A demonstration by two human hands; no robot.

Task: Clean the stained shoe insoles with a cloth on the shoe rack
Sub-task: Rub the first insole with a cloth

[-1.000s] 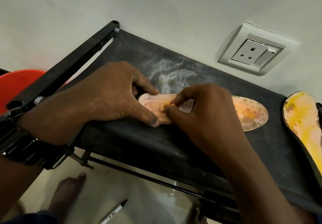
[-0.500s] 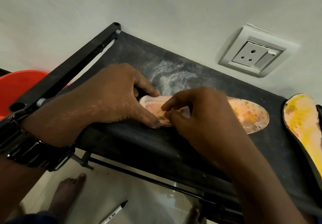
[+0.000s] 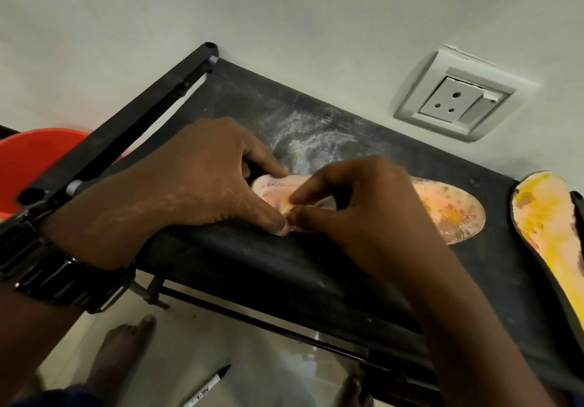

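Note:
A pale insole [image 3: 448, 210] with orange and yellow stains lies flat on the black shoe rack shelf [image 3: 316, 267]. My left hand [image 3: 189, 182] presses down on its heel end, thumb and forefinger on either side. My right hand [image 3: 363, 213] pinches a small stained cloth [image 3: 325, 201] against the insole's middle, fingertips close to my left thumb. Most of the cloth is hidden under the fingers. A second insole [image 3: 546, 232], heavily stained yellow, lies at the right end of the shelf.
The rack's black frame bar [image 3: 120, 141] runs along the left. A wall socket [image 3: 455, 103] sits on the white wall behind. A red plastic seat [image 3: 31, 160] is at the left. Below, on the tiled floor, lie a marker pen [image 3: 208, 387] and my bare feet [image 3: 117, 353].
My right hand has shifted slightly left along the insole with the cloth, fingertips now against my left thumb. The left hand stays in place.

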